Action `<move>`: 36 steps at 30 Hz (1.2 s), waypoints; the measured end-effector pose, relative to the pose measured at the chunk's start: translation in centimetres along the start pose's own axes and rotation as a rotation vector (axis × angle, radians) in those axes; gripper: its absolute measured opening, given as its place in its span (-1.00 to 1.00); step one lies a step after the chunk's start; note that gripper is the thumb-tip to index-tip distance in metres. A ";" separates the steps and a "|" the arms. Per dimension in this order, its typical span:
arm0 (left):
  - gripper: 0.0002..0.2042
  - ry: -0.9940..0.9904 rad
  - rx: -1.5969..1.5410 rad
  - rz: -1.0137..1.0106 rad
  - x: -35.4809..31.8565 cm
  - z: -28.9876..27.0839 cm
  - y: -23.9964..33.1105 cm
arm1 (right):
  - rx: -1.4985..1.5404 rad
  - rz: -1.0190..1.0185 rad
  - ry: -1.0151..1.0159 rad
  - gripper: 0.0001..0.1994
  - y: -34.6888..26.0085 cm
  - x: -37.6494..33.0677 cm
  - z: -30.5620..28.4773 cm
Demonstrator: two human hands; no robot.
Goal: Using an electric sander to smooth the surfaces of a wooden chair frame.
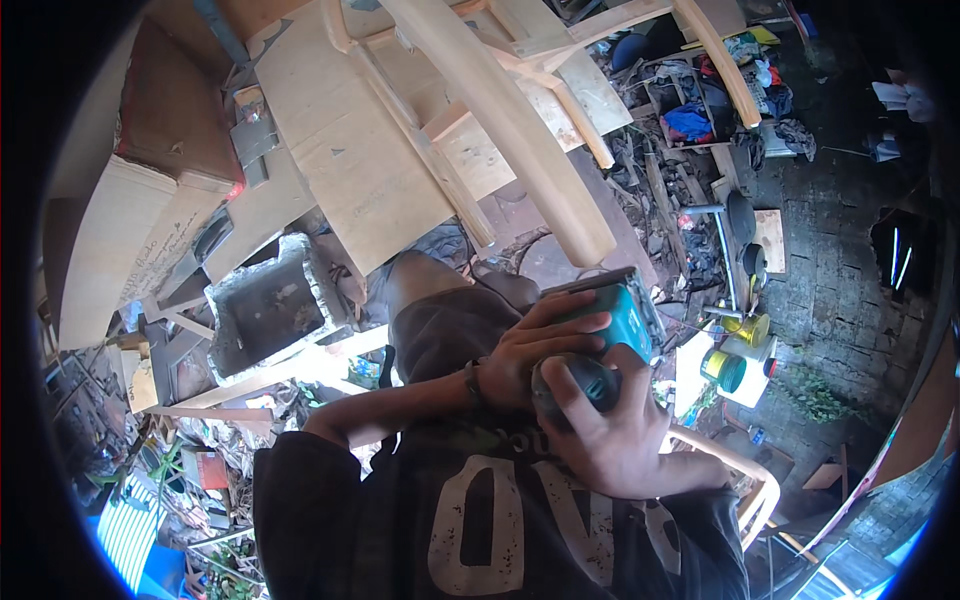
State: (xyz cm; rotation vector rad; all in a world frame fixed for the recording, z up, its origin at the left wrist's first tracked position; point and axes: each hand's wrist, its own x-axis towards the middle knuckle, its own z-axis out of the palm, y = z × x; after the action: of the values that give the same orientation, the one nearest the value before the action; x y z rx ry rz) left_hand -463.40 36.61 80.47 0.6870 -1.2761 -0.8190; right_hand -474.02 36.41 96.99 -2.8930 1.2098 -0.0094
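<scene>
A teal and black power sander [622, 318] is held close in front of my body, just below the rounded end of a thick curved wooden piece [540, 170]. My left hand [535, 345] lies over the sander's teal body, its fingers wrapped across the top. Around the dark rear part my right hand [625, 435] is closed, thumb and fingers on either side. The sander's flat base faces away to the right. Whether it touches the wood, I cannot tell. The curved piece belongs with a pale wooden chair frame [440, 180] lying ahead of me.
Flat cardboard [350, 180] lies under the frame. To the left stand a cardboard box [150, 200] and a rough-edged grey basin [275, 300]. Wood scraps and debris cover the ground. On the right are a green tub [724, 370], a yellow container [750, 328] and a paved floor [840, 270].
</scene>
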 end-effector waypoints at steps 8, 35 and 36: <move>-0.63 -0.117 0.095 0.066 1.1 5.5 -1.4 | 0.161 0.145 0.069 -0.43 5.4 -5.1 1.4; -0.73 0.522 -0.256 0.221 -3.4 1.6 -4.4 | 0.077 -0.320 0.123 -0.35 -1.6 1.4 3.0; -0.73 0.490 -0.293 0.204 -3.1 1.2 -4.4 | 0.058 -0.302 0.117 -0.36 -1.8 1.7 3.0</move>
State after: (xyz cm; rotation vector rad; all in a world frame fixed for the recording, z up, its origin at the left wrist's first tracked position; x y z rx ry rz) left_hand -465.46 36.82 75.41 0.4727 -0.7495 -0.6041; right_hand -471.52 36.43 94.03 -3.0282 0.7572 -0.2128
